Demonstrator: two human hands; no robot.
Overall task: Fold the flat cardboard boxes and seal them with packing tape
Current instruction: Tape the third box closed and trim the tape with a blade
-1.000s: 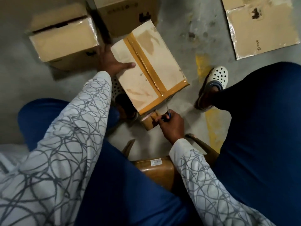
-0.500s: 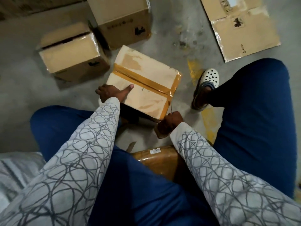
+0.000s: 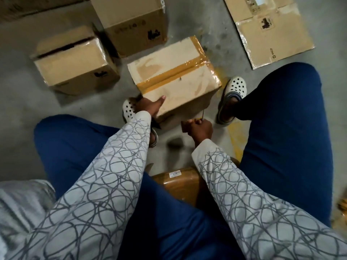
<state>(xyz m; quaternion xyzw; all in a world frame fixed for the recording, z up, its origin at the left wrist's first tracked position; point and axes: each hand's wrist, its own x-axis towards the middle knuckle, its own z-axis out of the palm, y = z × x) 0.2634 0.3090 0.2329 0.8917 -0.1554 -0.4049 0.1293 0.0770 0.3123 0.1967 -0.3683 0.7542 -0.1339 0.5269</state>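
Right hand (image 3: 199,128): fingers curled round a thin pale sliver (image 3: 203,115). It is too small to identify, and its lower part is hidden in the fist.

Left hand (image 3: 150,107): thumb shows atop the tan cardboard box sealed with brown tape (image 3: 174,77). The other fingers are blurred at the box's corner.

Left white perforated clog (image 3: 128,109): partly covered by that hand.

Glossy brown wrapped object (image 3: 178,182) between the knees: half hidden by sleeve and legs. Its white label (image 3: 175,173) is unreadable.

Flat brown cardboard sheet (image 3: 272,34) and upright brown carton (image 3: 135,25): both cut by the top edge.

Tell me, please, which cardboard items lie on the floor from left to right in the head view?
Low brown cardboard box, tall brown cardboard box, tape-sealed brown cardboard box, flat brown cardboard sheet.
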